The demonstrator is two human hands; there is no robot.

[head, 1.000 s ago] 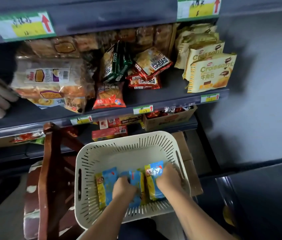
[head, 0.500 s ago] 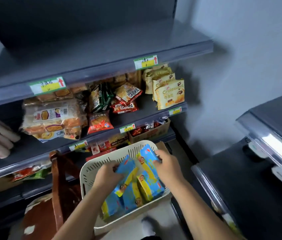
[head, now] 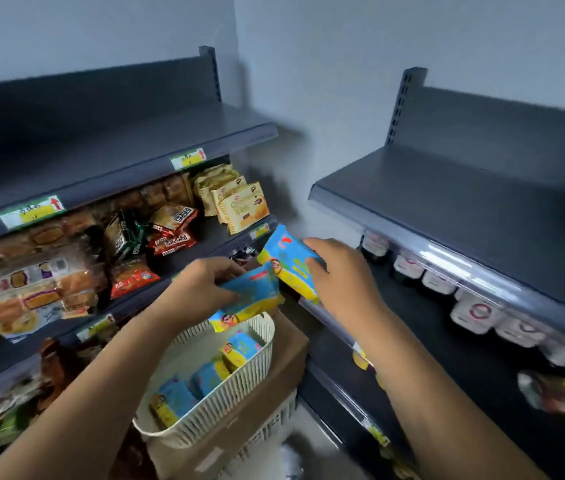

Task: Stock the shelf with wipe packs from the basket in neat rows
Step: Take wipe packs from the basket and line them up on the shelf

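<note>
Head view: both hands are raised above the basket (head: pixel 225 407), between two dark shelving units that meet at a corner. The left hand (head: pixel 201 285) has its fingers curled round the lower pack (head: pixel 253 299), a blue and yellow wipe pack held nearly flat, with its far end jutting out over the basket rim; whether a second one lies under it I cannot tell. The right hand (head: pixel 340 275) grips the upper pack (head: pixel 284 261) by its right end, thumb underneath, and this one tilts with its left end up. The two touch or overlap where their near corners meet. Three more packs (head: pixel 239 348) of the same print stand on edge in a loose line inside the basket, which is white and slatted. It sits tilted on a brown box (head: pixel 284 368). To the right, level with the right hand and just beyond it, is a grey shelf (head: pixel 464 209) with a pale front strip. White tubs (head: pixel 475 311) stand in a row on the level below it. On the left unit, croissant bags (head: pixel 243 206) stand at the right end of the middle level, with red snack bags (head: pixel 170 233) and bread (head: pixel 31 282) beside them. A yellow tag (head: pixel 188 158) is fixed to the edge above.
</note>
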